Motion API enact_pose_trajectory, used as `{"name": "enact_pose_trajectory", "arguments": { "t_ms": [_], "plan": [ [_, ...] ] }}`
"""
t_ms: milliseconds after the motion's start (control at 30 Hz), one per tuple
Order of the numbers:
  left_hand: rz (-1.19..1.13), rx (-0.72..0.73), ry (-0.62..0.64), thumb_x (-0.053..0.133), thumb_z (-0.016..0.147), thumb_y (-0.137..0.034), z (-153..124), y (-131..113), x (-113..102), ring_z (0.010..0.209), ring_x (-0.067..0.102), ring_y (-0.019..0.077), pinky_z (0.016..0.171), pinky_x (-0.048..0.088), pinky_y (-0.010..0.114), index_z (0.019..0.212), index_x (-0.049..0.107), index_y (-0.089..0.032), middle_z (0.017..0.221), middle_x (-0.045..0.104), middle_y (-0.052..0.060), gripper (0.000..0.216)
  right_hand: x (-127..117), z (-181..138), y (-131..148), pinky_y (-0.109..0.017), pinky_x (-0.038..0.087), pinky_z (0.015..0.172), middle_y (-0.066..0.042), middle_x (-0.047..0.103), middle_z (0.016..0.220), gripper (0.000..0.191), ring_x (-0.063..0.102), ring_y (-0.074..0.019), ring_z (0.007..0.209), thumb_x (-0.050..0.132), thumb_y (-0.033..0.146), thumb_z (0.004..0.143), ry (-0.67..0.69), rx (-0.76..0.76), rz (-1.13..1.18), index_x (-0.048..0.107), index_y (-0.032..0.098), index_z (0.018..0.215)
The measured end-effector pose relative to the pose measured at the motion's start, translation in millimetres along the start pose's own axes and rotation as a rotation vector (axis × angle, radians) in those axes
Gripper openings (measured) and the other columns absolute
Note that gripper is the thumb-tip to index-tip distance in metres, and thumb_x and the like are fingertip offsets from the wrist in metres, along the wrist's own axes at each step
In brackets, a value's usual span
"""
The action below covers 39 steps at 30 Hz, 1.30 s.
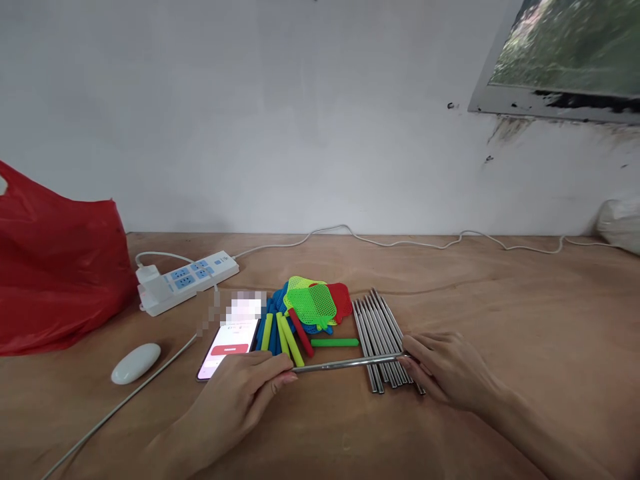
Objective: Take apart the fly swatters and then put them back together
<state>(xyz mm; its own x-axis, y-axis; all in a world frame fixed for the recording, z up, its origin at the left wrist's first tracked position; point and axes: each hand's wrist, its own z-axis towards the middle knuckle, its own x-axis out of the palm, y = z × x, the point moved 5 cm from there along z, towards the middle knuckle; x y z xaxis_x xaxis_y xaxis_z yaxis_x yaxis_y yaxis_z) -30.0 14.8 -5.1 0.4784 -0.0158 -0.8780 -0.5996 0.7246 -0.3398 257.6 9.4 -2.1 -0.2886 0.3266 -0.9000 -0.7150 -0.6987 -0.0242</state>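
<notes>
A thin metal tube [345, 364] lies crosswise between my two hands. My left hand [245, 387] pinches its left end, and my right hand [445, 370] pinches the right end with closed fingers. Under and behind that right end, several similar metal tubes [375, 327] lie side by side on the table. Fly swatter heads of mesh plastic [313, 305] in green, yellow, red and blue are piled behind the held tube. In front of the pile are yellow handle sleeves [291, 341], a red sleeve [301, 332], a green sleeve [335, 343] and blue ones.
A lit phone [230, 340] lies by my left hand. Farther left are a white mouse [136, 363], a power strip [187, 283] and a red plastic bag [60, 267]. A white cable [395, 245] runs along the wall. A pale bag [620, 223] sits at the far right of the wooden table [500, 307].
</notes>
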Motion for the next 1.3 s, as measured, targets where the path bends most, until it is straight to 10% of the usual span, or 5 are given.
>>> {"name": "enact_pose_trajectory", "arguments": {
  "t_ms": [500,1300],
  "plan": [
    [-0.036,-0.105,0.019,0.04,0.103,-0.028,-17.7,27.7,-7.9,0.06,0.059,0.0127,0.057,0.038,0.02,0.086,0.061,-0.023,0.07,0.064,-0.004,0.027,-13.9,-25.9,-31.4,-0.029,0.025,0.05,0.003,0.048,0.051,0.039,0.044,-0.0112,0.043,0.037,0.022,0.102,-0.134,0.125,-0.072,0.042,0.022,0.064],
    [-0.002,0.074,-0.012,0.028,0.108,-0.028,26.4,-32.3,36.4,0.053,0.058,0.0163,0.051,0.031,0.026,0.078,0.051,-0.021,0.063,0.061,0.0,0.038,22.6,30.7,62.4,-0.03,0.021,0.049,-0.001,0.062,0.057,0.039,0.055,-0.0138,0.046,0.026,0.015,0.104,-0.103,0.101,-0.034,0.052,0.02,0.077]
  ]
}}
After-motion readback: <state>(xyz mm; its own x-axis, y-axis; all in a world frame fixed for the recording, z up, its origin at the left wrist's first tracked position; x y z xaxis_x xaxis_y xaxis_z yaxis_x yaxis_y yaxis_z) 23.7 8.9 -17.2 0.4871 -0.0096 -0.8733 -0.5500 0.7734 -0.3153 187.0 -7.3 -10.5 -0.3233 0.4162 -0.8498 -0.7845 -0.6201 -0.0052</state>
